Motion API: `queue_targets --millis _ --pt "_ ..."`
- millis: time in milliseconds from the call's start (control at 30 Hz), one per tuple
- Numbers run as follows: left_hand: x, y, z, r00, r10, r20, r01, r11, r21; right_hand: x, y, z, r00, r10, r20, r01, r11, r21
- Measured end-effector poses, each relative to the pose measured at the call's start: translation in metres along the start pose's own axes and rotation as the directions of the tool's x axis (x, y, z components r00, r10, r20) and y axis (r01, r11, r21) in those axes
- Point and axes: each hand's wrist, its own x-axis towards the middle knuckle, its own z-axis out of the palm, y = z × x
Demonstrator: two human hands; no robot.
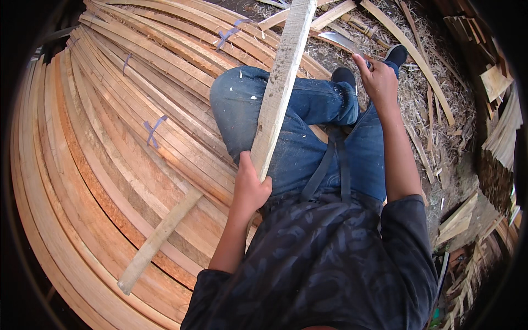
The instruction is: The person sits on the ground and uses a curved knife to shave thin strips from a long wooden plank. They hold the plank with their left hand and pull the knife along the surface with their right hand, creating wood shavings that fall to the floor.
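Note:
A long, rough-sawn wooden plank slants up over my bent knee and runs out of the top of the picture. My left hand is closed around its lower end, near my waist. Out past my shin, my right hand grips a knife whose handle is mostly hidden in the fingers. The bright, curved knife blade points left toward the plank and is apart from it. Pale wood chips lie on my blue trousers.
Long sawn strips lie stacked on the left, some bundled with purple ties. Across them rests a short loose stick. Shavings cover the ground around my feet, with offcuts among them. Scrap wood is piled along the right edge.

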Motion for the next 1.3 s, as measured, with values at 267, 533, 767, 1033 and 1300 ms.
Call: queue_targets --millis 267,533,767,1033,1300 --pt "-0.002 0.015 0.02 0.993 -0.058 -0.102 0.079 0.973 0.216 -0.121 -0.004 0.039 0.953 0.018 0.302 -0.168 0.862 0.479" --pt "0.008 0.003 -0.011 0.996 -0.082 0.042 0.069 0.968 0.24 -0.116 -0.015 0.029 0.941 -0.317 0.114 0.228 0.849 0.477" --pt "0.01 -0.006 -0.022 0.985 -0.071 0.156 0.116 0.946 -0.302 -0.103 -0.009 0.015 0.907 -0.191 0.375 0.004 0.895 0.445" --pt "-0.012 0.012 -0.024 0.998 -0.068 -0.001 0.067 0.989 -0.13 -0.134 -0.029 0.016 0.892 -0.2 0.406 -0.047 0.852 0.522" --pt "-0.015 0.0 -0.018 0.994 0.033 -0.102 -0.033 0.999 0.005 -0.119 -0.088 0.019 0.848 -0.454 0.273 0.37 0.877 0.307"
